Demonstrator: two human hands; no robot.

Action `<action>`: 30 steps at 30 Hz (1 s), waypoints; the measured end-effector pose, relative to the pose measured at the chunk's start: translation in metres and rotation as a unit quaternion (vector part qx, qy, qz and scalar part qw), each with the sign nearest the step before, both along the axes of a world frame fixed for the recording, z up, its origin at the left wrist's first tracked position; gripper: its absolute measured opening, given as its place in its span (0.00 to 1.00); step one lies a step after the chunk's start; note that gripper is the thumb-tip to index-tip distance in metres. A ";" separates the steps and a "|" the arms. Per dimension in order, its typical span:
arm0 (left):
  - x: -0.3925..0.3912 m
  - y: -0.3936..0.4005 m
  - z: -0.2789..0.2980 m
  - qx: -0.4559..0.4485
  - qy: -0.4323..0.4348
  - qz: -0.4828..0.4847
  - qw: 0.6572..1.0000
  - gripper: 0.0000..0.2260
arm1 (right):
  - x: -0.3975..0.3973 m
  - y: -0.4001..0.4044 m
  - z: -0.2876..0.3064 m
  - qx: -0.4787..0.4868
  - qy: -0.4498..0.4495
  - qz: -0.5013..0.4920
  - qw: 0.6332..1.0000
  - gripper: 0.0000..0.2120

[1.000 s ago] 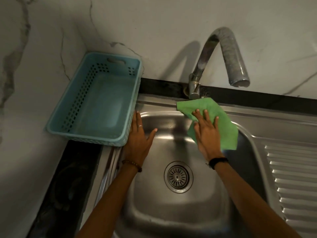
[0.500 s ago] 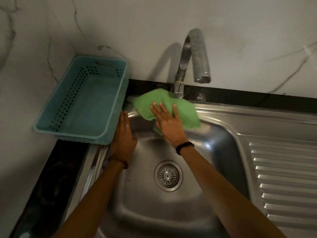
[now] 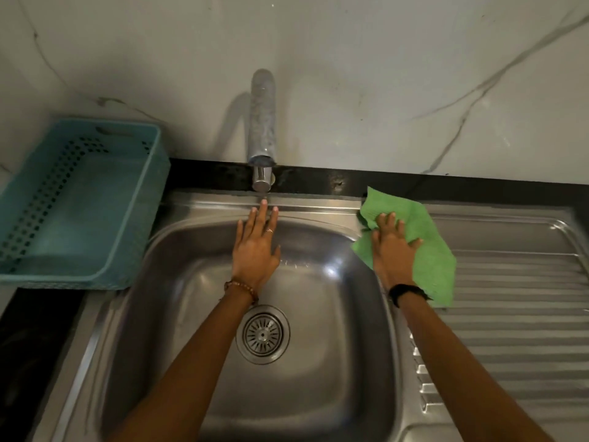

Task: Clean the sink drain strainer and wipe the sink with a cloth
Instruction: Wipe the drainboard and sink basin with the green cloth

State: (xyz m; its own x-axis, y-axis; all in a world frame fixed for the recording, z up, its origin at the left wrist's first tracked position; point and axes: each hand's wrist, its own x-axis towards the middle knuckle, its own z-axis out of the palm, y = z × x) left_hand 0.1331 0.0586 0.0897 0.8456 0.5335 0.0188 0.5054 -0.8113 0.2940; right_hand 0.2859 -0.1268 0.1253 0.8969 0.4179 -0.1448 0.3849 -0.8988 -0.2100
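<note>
Here the green cloth (image 3: 427,250) is lying spread over the back right corner of the stainless sink (image 3: 350,362), half on the rim and half on the ribbed drainboard (image 3: 516,314), with the right hand (image 3: 393,250) pressing down on it, fingers (image 3: 387,220) slightly bent and bunching the near fold of fabric against the steel. The left hand (image 3: 256,250) is resting flat against the back wall of the basin, fingers straight and close together, holding nothing, the tips reaching the rim just below the tap (image 3: 263,129). The drain strainer (image 3: 262,334) is sitting seated in its hole at the bottom of the basin, between the two forearms, and neither hand is touching it. Judging from this, the wiping step is in hand, the cloth working along the rim where basin meets drainboard; whether the strainer is already cleaned I cannot tell, though it is looking free of debris. The next move is probably calling for steady downward pressure while sliding the cloth along the rim or down into the basin walls, keeping the fabric from slipping out from under the palm on the slick steel. To the left, a blue perforated plastic basket (image 3: 79,202) is standing on the dark table (image 3: 28,346) touching the sink's edge, and the marble-patterned wall (image 3: 382,74) is rising behind.
</note>
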 end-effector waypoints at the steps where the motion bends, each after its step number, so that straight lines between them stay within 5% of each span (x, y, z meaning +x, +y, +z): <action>1: 0.000 0.000 0.001 -0.002 -0.002 -0.004 1.000 0.34 | -0.005 0.008 -0.003 -0.016 -0.008 0.008 1.000 0.22; 12: 0.013 -0.020 0.014 0.010 0.036 0.062 0.997 0.32 | -0.024 0.035 -0.011 -0.007 -0.023 0.233 0.972 0.23; 17: 0.050 -0.076 0.022 0.032 0.000 0.019 0.999 0.26 | 0.034 -0.041 -0.007 0.019 -0.008 0.185 0.982 0.23; 21: 0.100 -0.144 0.024 -0.079 -0.037 -0.107 0.990 0.27 | 0.090 -0.120 -0.002 0.051 0.010 0.104 0.993 0.22; 25: 0.120 -0.180 0.011 -0.093 0.021 -0.066 0.993 0.37 | 0.123 -0.169 0.002 0.067 0.011 0.037 0.997 0.22; 30: 0.121 -0.183 0.006 -0.062 0.022 -0.049 0.997 0.48 | 0.110 -0.144 -0.006 0.014 0.002 0.074 0.997 0.21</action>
